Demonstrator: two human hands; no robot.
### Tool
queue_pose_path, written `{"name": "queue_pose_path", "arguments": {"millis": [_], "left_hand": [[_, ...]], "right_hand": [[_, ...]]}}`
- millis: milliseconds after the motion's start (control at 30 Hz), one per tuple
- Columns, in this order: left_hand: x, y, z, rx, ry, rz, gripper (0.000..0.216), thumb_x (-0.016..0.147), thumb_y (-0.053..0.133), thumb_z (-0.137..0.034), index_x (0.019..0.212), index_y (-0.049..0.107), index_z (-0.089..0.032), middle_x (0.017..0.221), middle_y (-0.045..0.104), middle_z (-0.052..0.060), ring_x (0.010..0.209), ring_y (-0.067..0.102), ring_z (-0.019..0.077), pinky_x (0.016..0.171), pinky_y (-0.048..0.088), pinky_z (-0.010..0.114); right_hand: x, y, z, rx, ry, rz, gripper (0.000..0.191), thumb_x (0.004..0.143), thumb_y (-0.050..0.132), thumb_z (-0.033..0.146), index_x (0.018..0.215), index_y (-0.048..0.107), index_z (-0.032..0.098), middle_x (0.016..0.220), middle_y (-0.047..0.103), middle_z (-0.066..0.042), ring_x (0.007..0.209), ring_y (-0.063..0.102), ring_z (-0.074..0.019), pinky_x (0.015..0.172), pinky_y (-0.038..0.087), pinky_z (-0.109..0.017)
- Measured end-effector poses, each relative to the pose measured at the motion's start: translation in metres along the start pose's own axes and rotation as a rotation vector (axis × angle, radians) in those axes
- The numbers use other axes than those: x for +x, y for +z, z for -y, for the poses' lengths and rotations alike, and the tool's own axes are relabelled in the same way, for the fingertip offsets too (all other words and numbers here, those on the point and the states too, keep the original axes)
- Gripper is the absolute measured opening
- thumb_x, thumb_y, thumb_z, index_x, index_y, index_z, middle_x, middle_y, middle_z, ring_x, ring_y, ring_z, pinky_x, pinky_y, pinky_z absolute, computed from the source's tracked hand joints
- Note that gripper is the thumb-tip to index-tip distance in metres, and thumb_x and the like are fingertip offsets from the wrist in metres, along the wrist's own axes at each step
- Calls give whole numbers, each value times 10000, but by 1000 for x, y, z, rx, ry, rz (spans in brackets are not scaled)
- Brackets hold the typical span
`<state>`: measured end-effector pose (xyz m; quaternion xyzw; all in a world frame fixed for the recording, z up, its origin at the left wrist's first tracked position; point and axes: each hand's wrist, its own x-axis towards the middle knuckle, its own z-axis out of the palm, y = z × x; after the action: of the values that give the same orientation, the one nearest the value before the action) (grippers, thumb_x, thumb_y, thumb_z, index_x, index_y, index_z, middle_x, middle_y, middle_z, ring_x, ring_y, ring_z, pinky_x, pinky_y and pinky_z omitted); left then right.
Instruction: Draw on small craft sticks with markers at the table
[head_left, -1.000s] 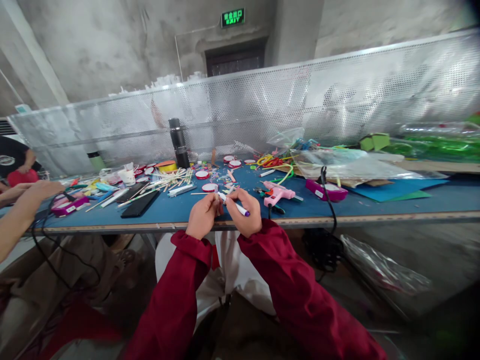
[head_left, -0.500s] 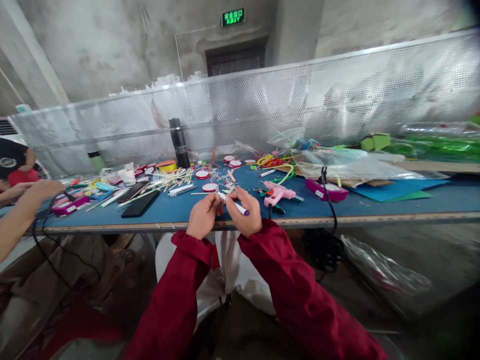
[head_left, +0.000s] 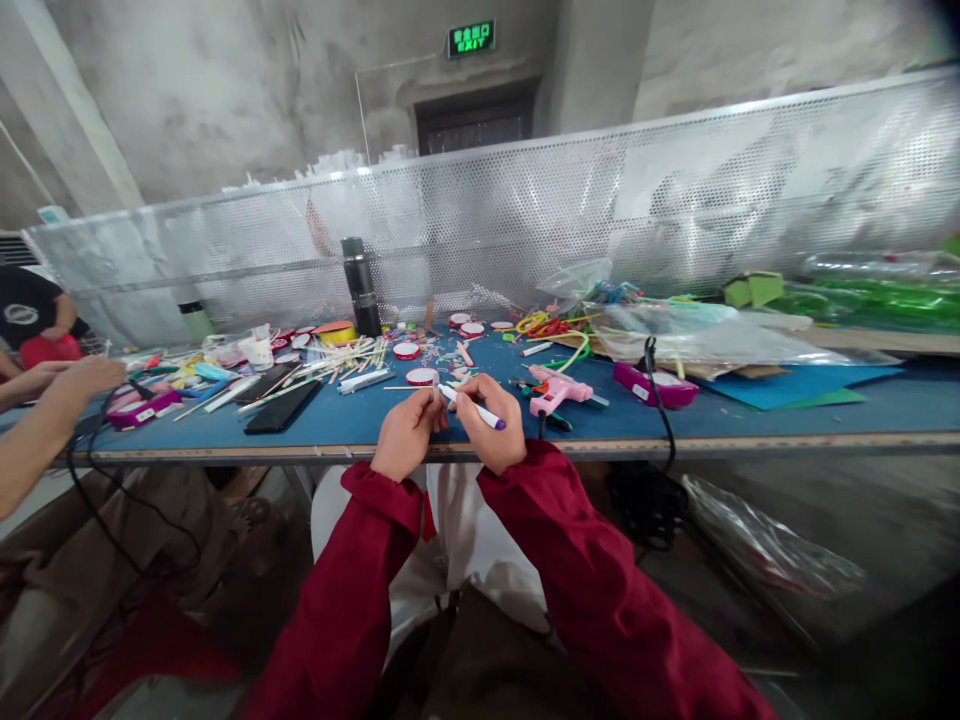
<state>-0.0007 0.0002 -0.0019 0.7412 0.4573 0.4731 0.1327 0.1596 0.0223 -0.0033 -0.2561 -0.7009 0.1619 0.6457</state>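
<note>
My right hand (head_left: pixel 491 432) is closed around a white marker (head_left: pixel 474 408) with a purple end, its tip pointing left toward my left hand. My left hand (head_left: pixel 406 434) is pinched on a small pale object I cannot make out, right at the marker's tip. Both hands hover over the near edge of the blue table (head_left: pixel 360 425). Both arms wear dark red sleeves.
A pink glue gun (head_left: pixel 556 387) lies just right of my hands, with a magenta device (head_left: pixel 657 385) and black cable beyond it. A black phone (head_left: pixel 280 409), sticks, red-rimmed discs (head_left: pixel 421 376) and a black flask (head_left: pixel 362 286) crowd the left. Another person's arms (head_left: pixel 45 410) reach in at left.
My hands and the marker hold nearly the same pose; the view has shifted slightly.
</note>
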Motion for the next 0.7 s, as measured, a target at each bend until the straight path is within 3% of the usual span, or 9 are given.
{"name": "queue_pose_path", "arguments": {"millis": [700], "left_hand": [[-1, -4, -8, -33, -34, 34, 283, 1037, 427, -342, 835, 581, -215, 745, 649, 0, 704, 591, 164, 706, 441, 265]], "right_hand": [[-2, 1, 4, -15, 105, -8, 142, 913, 558, 237, 775, 591, 227, 704, 663, 13, 630, 614, -154, 629, 481, -286]]}}
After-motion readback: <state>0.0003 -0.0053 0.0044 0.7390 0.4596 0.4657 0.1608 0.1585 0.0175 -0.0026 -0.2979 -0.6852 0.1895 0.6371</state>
